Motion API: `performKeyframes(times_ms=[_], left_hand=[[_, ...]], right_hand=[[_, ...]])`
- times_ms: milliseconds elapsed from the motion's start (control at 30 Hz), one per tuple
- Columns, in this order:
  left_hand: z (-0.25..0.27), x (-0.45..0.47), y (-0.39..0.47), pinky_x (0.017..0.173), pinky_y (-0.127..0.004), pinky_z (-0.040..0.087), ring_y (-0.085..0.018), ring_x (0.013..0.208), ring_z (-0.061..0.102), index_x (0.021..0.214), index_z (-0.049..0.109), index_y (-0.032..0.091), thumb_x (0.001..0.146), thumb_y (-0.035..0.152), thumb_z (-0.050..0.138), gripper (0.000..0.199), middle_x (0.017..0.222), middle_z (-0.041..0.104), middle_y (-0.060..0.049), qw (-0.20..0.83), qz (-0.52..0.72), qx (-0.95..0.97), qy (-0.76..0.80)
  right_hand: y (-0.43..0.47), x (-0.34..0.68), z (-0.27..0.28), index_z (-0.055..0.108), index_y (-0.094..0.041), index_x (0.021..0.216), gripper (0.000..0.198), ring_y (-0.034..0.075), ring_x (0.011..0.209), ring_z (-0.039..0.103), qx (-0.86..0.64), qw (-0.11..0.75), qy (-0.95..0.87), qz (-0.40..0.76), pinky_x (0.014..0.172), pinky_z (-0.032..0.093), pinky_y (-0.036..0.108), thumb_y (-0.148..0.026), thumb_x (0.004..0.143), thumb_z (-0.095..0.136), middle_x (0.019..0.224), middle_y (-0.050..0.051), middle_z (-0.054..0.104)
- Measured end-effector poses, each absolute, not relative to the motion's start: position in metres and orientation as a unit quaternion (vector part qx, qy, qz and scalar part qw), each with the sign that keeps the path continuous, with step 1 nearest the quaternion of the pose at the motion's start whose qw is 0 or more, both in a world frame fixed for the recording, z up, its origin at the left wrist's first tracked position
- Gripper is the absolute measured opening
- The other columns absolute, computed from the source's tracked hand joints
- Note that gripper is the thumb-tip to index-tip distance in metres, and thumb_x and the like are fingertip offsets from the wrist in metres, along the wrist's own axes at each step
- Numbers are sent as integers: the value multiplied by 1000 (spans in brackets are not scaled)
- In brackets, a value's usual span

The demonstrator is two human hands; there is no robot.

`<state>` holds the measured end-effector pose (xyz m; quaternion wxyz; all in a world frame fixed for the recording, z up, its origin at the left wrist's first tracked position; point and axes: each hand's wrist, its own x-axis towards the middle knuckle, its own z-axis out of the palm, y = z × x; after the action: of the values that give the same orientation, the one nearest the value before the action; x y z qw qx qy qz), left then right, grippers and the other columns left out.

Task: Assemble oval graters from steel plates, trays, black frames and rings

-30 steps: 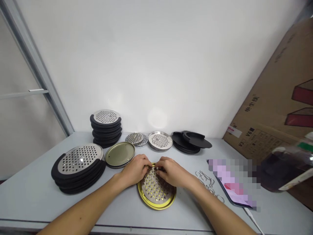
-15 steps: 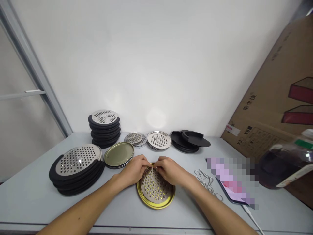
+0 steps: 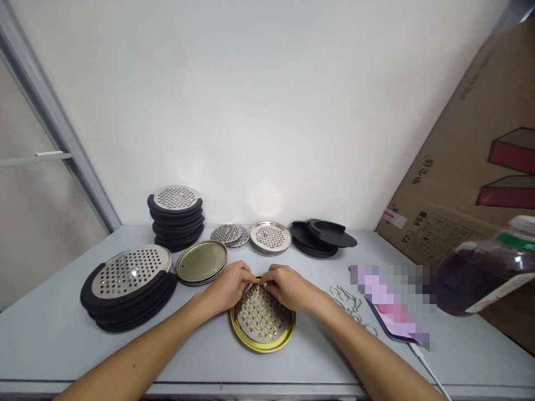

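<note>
A round perforated metal grater disc (image 3: 263,317) rests in a shallow yellow-gold round tray (image 3: 262,346) on the table in front of me. The disc's far edge is tilted up. My left hand (image 3: 234,283) pinches that far edge with its fingers closed. Right beside it, my right hand (image 3: 284,285) grips the same edge, fingertips nearly meeting the left ones. The fingers partly hide the far rim of disc and tray. Just left of my left hand lies a small stack of olive-gold round trays (image 3: 202,260).
Black-rimmed graters stand in a near-left stack (image 3: 129,295) and a taller stack (image 3: 175,217). Along the wall lie loose grater discs (image 3: 228,234), silver discs (image 3: 271,236) and black holders (image 3: 317,239). Metal rings (image 3: 353,306), a phone (image 3: 388,312), a bottle (image 3: 480,273) and a carton (image 3: 451,167) are right.
The view has shifted slightly, so everything sits a little further left and up. Both hands keep their hold on the grater disc's far edge, with hardly any movement.
</note>
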<state>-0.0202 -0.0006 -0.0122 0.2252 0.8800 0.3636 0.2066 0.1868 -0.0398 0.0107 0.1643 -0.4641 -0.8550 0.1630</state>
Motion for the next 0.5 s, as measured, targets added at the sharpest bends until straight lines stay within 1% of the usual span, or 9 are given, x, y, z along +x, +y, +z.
performKeyframes(times_ms=[133, 300, 500], left_hand=[[-12, -20, -1, 81, -26, 45, -16, 87, 60, 96, 76, 25, 87, 11, 47, 34, 94, 63, -5, 219, 200, 888, 350], [-7, -20, -2, 81, -27, 45, -17, 86, 58, 92, 76, 24, 85, 9, 47, 33, 93, 61, -6, 184, 183, 906, 335], [-6, -20, -1, 79, -25, 45, -16, 84, 58, 91, 76, 23, 81, 5, 46, 35, 92, 61, -6, 185, 171, 912, 325]], right_hand=[[-40, 187, 10, 74, -19, 98, 30, 18, 81, 62, -467, 166, -854, 161, 72, 43, 24, -7, 82, 51, 91, 7, 67], [-39, 187, 9, 73, -21, 101, 33, 18, 83, 63, -466, 167, -853, 166, 74, 43, 24, -7, 81, 51, 92, 7, 68], [-40, 186, 10, 74, -20, 100, 34, 18, 82, 63, -465, 174, -851, 173, 74, 44, 24, -7, 80, 50, 93, 7, 68]])
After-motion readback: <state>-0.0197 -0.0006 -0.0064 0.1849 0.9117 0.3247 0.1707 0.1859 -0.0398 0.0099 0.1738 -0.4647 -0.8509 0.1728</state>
